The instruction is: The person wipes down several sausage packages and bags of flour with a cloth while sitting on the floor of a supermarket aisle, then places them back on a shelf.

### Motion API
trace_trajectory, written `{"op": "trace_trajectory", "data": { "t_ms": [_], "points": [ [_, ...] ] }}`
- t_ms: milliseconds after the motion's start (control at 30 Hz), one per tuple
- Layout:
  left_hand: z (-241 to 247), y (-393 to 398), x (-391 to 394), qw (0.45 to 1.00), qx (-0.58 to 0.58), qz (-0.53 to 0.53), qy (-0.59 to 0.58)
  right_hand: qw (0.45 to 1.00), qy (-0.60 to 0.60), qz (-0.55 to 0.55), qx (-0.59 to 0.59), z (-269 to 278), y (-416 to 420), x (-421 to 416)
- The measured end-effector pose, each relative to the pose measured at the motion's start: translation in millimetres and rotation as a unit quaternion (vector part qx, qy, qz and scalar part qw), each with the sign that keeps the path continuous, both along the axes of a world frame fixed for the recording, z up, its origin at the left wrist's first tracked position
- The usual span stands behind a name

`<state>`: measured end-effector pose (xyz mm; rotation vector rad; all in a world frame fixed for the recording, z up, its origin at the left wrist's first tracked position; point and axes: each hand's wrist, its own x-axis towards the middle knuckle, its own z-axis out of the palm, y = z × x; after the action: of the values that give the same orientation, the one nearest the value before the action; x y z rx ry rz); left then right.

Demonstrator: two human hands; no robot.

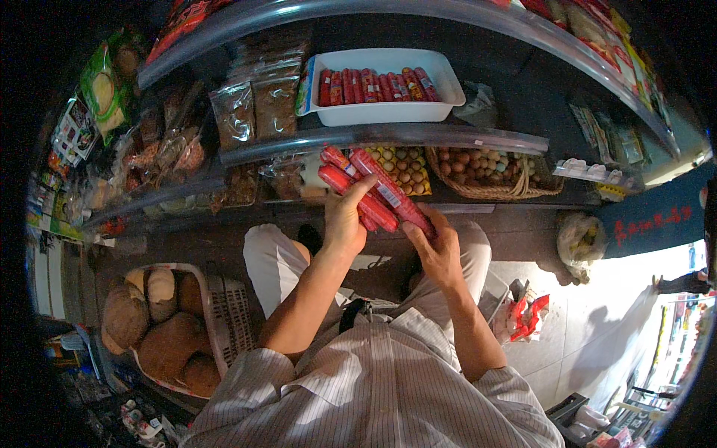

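Several red-wrapped sausages (361, 199) are bunched in my left hand (346, 221), with the thumb pressed over them. One more red sausage (386, 182) lies slantwise across the bunch, and my right hand (437, 246) grips its lower end. Both hands are in front of the shelf, above my knees. A white plastic tray (386, 116) sits on the shelf beyond them, with a row of red-wrapped sausages (375, 85) standing in it side by side.
Bags of brown dry goods (274, 103) stand left of the tray. Below are eggs in a yellow carton (411, 173) and a wicker basket (493, 192) of eggs. A crate (204, 302) of large brown gourds or tubers sits at my left; a plastic bag (581, 241) lies at right.
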<state>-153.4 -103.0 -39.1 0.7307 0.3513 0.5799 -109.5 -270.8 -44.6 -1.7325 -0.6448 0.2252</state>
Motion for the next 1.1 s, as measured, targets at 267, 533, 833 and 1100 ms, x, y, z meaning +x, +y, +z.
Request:
{"op": "trace_trajectory", "data": {
  "t_ms": [267, 533, 833, 1100],
  "points": [
    [0, 7, 4, 1.000, 0.009, 0.016, -0.013, 0.999, -0.029, -0.028, 0.017, -7, -5, 7],
    [13, 5, 1, 0.998, -0.044, 0.044, 0.005, 0.967, 0.186, -0.033, 0.173, 2, -5, 4],
    [8, 5, 4, 0.998, -0.050, 0.036, -0.016, 0.981, 0.104, -0.051, 0.156, -6, -7, 5],
    [17, -2, 5, 1.000, -0.028, 0.009, -0.007, 0.980, 0.035, -0.048, 0.188, 1, -2, 4]
  ]
}}
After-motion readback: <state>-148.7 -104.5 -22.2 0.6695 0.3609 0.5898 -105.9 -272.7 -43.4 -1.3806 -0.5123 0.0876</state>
